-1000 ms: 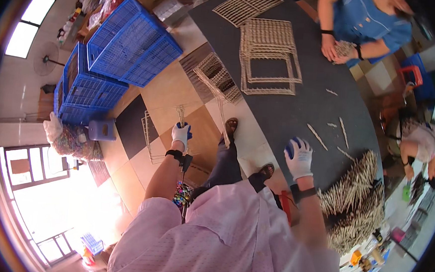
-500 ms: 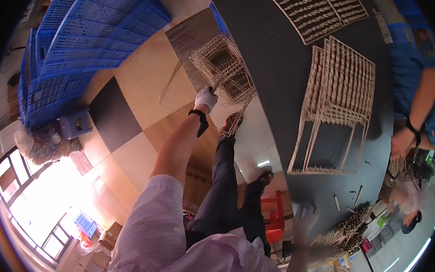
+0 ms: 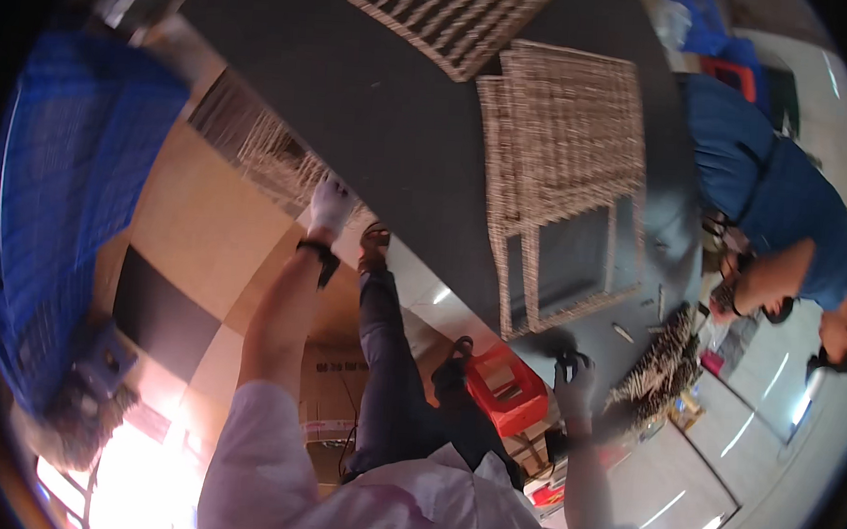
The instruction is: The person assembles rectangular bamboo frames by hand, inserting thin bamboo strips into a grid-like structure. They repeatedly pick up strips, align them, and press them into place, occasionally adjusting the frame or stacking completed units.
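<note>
My left hand [image 3: 332, 204], in a white glove with a black band at the wrist, is at the table's left edge. Its fingers look closed on a woven frame [image 3: 309, 170] beside the table; the fingertips are partly hidden. My right hand [image 3: 575, 378], also gloved, is at the near edge of the table, its dark fingertips curved and apart, with nothing seen in them. On the dark table [image 3: 405, 166] lie stacked woven panels [image 3: 577, 138] with open frame legs pointing towards me. Another woven panel [image 3: 448, 19] lies farther off.
A red plastic stool [image 3: 508, 391] stands under the near edge. A bundle of twisted strands [image 3: 659, 371] lies at the right, by loose bits. Blue crates [image 3: 79, 195] are stacked at the left. A person in blue [image 3: 768, 179] works across the table. A cardboard box [image 3: 329, 390] is by my leg.
My view has turned and shifted, so the table fills more of the left. My left hand is closer to the table edge. My right hand, blurred before, has come up beside the table's near edge.
</note>
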Available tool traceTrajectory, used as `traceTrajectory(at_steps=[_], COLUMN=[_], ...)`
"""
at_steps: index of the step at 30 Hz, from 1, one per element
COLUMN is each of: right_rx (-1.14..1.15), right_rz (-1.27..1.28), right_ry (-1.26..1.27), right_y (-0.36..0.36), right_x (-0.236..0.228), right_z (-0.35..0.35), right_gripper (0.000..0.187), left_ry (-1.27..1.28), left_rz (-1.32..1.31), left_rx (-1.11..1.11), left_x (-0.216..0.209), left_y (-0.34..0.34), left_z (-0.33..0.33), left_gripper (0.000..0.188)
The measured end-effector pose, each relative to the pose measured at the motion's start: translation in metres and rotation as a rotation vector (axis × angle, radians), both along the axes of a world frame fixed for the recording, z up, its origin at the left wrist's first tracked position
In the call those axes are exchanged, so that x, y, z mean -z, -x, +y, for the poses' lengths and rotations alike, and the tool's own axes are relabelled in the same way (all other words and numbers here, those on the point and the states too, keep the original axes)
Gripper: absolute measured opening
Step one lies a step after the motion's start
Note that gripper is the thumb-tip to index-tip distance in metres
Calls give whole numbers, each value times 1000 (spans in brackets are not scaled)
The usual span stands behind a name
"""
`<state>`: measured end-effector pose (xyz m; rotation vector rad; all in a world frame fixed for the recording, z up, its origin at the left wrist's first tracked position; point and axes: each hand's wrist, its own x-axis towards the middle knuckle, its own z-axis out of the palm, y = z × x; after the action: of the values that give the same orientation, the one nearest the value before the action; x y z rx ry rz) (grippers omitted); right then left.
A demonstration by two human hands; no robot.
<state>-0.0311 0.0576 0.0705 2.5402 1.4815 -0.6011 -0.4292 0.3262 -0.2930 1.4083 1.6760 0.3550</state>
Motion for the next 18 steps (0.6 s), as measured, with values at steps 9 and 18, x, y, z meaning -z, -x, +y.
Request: traceTrajectory(at_steps=[9,18], right_rx=[527,34], right_rz=[303,174], right_ry=[-502,-84], right_y=[-72,-52], right_x=[-45,-2], right_z=[145,269], right_gripper=[32,40], left_ry=[-225,-116], left_rz=[-413,-421], left_rx=[40,-220], left_x=[-266,-358], left_y=[-52,-157], left_z=[-121,-24], left_gripper=[28,47])
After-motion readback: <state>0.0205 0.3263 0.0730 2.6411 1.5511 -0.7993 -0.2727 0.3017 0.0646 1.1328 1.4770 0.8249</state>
